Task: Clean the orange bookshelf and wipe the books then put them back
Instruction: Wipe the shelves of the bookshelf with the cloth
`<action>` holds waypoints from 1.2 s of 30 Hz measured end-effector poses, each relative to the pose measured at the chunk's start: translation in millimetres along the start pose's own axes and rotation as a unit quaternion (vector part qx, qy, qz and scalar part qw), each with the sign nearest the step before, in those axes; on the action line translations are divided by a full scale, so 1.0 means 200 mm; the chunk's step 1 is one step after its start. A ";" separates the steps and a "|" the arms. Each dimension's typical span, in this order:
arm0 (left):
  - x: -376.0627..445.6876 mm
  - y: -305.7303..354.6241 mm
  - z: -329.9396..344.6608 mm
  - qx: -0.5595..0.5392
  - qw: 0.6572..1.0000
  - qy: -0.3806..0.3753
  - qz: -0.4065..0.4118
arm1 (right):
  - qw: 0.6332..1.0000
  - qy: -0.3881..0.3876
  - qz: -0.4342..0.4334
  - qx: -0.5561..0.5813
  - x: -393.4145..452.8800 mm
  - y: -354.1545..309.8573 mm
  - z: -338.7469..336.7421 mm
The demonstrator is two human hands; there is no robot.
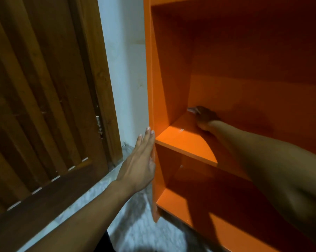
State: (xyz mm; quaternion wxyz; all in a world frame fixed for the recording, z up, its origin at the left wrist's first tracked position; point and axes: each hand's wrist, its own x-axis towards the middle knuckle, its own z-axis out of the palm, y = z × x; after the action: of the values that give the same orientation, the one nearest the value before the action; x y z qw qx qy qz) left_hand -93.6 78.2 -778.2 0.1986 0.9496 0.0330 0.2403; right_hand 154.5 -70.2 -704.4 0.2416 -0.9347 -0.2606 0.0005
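Note:
The orange bookshelf fills the right side, and the compartments I can see hold no books. My left hand lies flat against the front edge of its left side panel, fingers straight. My right hand reaches deep into the back left corner of the middle shelf, in shadow, its fingers curled over a small pale cloth of which only a tip shows. A few white specks sit on that shelf board near the front.
A dark wooden door stands on the left, with a strip of white wall between it and the shelf. Grey mottled floor runs below. A lower shelf compartment is open beneath my right arm.

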 end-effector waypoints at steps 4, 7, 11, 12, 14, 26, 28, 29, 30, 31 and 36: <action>-0.06 -0.03 0.07 0.010 1.000 -0.009 -0.005 | 0.996 -0.029 -0.061 -0.066 0.00 -0.16 0.11; -0.10 -0.05 0.13 0.003 1.000 -0.021 -0.021 | 0.992 -0.040 -0.066 -0.102 -0.08 -0.23 0.17; -0.13 -0.04 0.20 -0.022 0.997 -0.037 -0.059 | 0.994 0.014 -0.072 -0.078 -0.28 -0.34 0.21; -0.14 -0.03 0.20 -0.024 0.996 -0.045 -0.069 | 0.994 0.027 -0.073 -0.071 -0.34 -0.36 0.22; -0.16 -0.02 0.21 -0.023 0.994 -0.067 -0.081 | 0.993 0.040 -0.090 -0.067 -0.45 -0.40 0.24; -0.24 -0.10 0.34 -0.074 0.972 -0.157 -0.160 | 0.881 0.195 -0.429 -0.045 -0.70 -0.51 0.09; -0.25 -0.10 0.35 -0.073 0.976 -0.143 -0.149 | 0.862 0.274 -0.419 -0.077 -0.60 -0.62 0.02; -0.26 -0.10 0.37 -0.065 0.976 -0.146 -0.145 | 0.861 0.295 -0.403 -0.097 -0.55 -0.66 0.00; -0.27 -0.11 0.38 -0.060 0.977 -0.150 -0.142 | 0.863 0.303 -0.388 -0.115 -0.50 -0.69 -0.01; -0.27 -0.12 0.39 -0.059 0.976 -0.153 -0.145 | 0.865 0.299 -0.380 -0.138 -0.47 -0.70 0.00; -0.28 -0.15 0.46 -0.065 0.975 -0.145 -0.156 | 0.844 0.195 -0.414 -0.280 -0.54 -0.49 0.27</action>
State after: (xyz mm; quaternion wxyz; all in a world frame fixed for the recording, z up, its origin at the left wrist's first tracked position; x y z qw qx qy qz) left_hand -99.7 64.3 -889.0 0.2975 0.9426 0.1363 0.0673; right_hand 7.1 -24.6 -721.3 -0.0069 -0.7485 -0.5604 -0.3546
